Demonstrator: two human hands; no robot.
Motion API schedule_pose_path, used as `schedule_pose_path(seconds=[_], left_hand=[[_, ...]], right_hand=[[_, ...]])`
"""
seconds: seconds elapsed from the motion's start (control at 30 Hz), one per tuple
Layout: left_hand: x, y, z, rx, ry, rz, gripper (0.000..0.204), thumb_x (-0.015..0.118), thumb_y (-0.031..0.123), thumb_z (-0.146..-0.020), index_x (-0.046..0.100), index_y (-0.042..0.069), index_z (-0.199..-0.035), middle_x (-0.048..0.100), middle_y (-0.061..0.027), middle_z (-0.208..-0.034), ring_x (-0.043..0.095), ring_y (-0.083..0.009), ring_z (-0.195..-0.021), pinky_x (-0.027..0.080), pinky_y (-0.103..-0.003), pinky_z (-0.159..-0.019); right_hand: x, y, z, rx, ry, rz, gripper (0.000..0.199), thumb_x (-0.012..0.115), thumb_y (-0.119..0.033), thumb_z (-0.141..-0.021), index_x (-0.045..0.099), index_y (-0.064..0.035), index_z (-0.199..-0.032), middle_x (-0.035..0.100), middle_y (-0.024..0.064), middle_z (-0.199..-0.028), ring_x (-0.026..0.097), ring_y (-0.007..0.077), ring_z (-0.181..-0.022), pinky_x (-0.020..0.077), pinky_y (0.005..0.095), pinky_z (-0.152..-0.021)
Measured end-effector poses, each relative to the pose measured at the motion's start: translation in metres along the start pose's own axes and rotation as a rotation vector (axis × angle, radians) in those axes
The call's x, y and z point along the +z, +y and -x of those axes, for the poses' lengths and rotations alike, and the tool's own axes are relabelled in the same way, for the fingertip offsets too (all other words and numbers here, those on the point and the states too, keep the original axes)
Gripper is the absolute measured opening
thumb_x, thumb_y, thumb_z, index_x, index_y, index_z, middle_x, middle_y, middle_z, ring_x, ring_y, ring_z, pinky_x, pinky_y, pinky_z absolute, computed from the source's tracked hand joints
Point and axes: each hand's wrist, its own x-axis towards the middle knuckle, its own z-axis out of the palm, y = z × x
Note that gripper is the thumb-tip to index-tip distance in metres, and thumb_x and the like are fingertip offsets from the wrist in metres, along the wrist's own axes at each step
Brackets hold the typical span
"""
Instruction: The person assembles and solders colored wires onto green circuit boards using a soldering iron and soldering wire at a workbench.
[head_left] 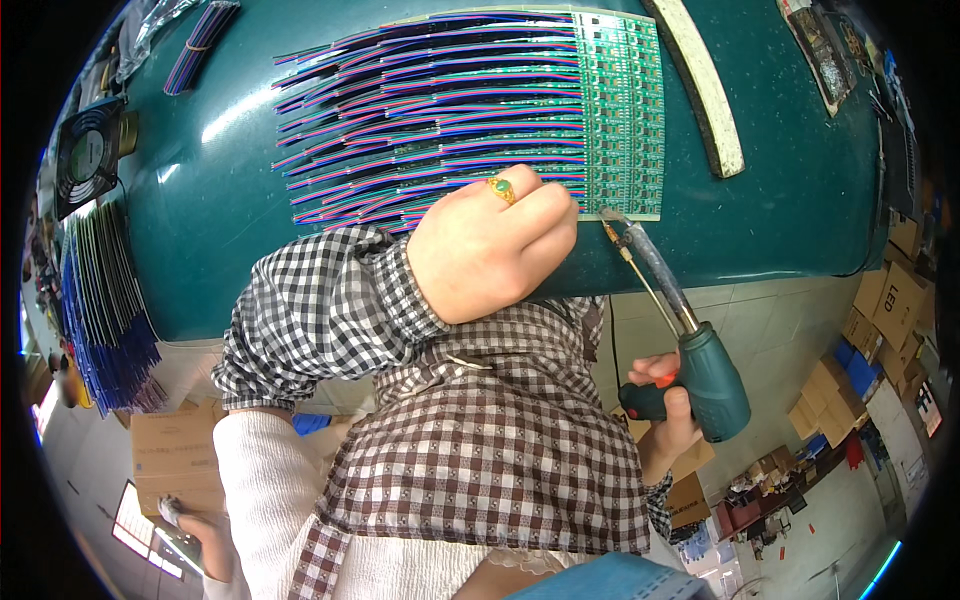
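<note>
A green circuit board panel point(622, 110) lies on the table, with rows of multicoloured wires point(430, 110) running left from it. My left hand point(500, 240), with a green-stoned ring, is closed over the wire ends at the panel's near edge. Its fingertips are turned under, so what they pinch is hidden. Low on the right, my right hand point(668, 400) grips the handle of a green soldering gun point(712, 385). The gun's metal barrel and thin feed tube slant up to the panel's near edge, the tip just right of my left fingers.
A curved white strip point(705, 90) lies right of the panel on the green table point(220, 200). A tied wire bundle point(200, 45) is at the far left, near a black fan point(90, 155). More wires point(105, 310) hang over the left edge. Cardboard boxes point(890, 310) stand at right.
</note>
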Motion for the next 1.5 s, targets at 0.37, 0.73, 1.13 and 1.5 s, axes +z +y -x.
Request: schedule_pose_path(seconds=[0.37, 0.73, 1.13, 1.5], left_hand=[[-0.001, 0.003, 0.001, 0.007, -0.027, -0.043, 0.037, 0.062, 0.006, -0.064, 0.064, -0.006, -0.099, 0.056, -0.0083, -0.088, 0.057, -0.0200, -0.075, 0.050, -0.028, -0.061], [-0.001, 0.003, 0.002, 0.042, -0.003, -0.048, 0.037, 0.064, 0.005, -0.063, 0.064, -0.008, -0.098, 0.056, -0.0090, -0.089, 0.058, -0.0197, -0.077, 0.051, -0.028, -0.063], [0.000, 0.004, 0.002, 0.025, 0.004, -0.061, 0.035, 0.063, 0.005, -0.064, 0.065, -0.006, -0.097, 0.055, -0.0076, -0.088, 0.057, -0.0185, -0.076, 0.051, -0.027, -0.062], [-0.002, 0.006, 0.002, 0.010, 0.000, -0.106, 0.037, 0.061, 0.007, -0.065, 0.065, -0.004, -0.100, 0.055, -0.0061, -0.087, 0.056, -0.0180, -0.075, 0.050, -0.027, -0.061]], right_hand=[[0.000, 0.003, 0.003, 0.018, 0.016, 0.011, 0.053, 0.064, -0.027, -0.085, 0.048, 0.0132, -0.116, 0.057, 0.0133, -0.079, 0.059, 0.0237, -0.069, 0.0561, 0.0396, -0.064], [-0.005, 0.009, 0.006, 0.051, 0.012, -0.116, 0.046, 0.070, -0.011, -0.080, 0.043, 0.0100, -0.110, 0.058, 0.0168, -0.079, 0.061, 0.0254, -0.071, 0.0572, 0.0427, -0.069], [-0.001, 0.005, 0.004, 0.008, 0.040, -0.029, 0.057, 0.064, -0.027, -0.084, 0.045, 0.0135, -0.119, 0.057, 0.0138, -0.079, 0.059, 0.0233, -0.068, 0.0570, 0.0402, -0.064], [-0.004, 0.003, -0.008, 0.031, 0.106, -0.245, 0.048, 0.065, -0.033, -0.084, 0.051, 0.0078, -0.106, 0.057, 0.0133, -0.078, 0.059, 0.0232, -0.070, 0.0564, 0.0412, -0.064]])
